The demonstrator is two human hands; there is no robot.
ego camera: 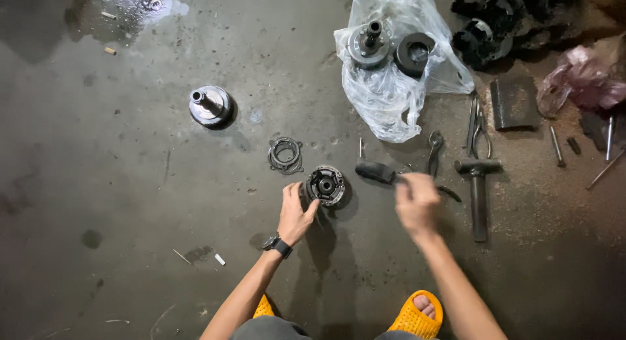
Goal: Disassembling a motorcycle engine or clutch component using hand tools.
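Round metal hub, dark and cup-shaped with a hole at centre, sits on the concrete floor just above mid-frame bottom. Left hand at its 7 o'clock, fingers curled against the rim, thumb touching the near edge; black wristwatch on that wrist. Right hand at the hub's 3 o'clock, apart from it, closed loosely; blurred, so whether it pinches anything I cannot tell. Black-handled tool lies just at the right hand's 10 o'clock.

Metal ring part at the hub's 10 o'clock, near. Shafted steel disc further out, same bearing. Clear plastic bag at 1 o'clock carries another shafted disc and a black round part. Hammer and pliers lie at 3 o'clock beyond the right hand. Yellow sandals at 6 o'clock.
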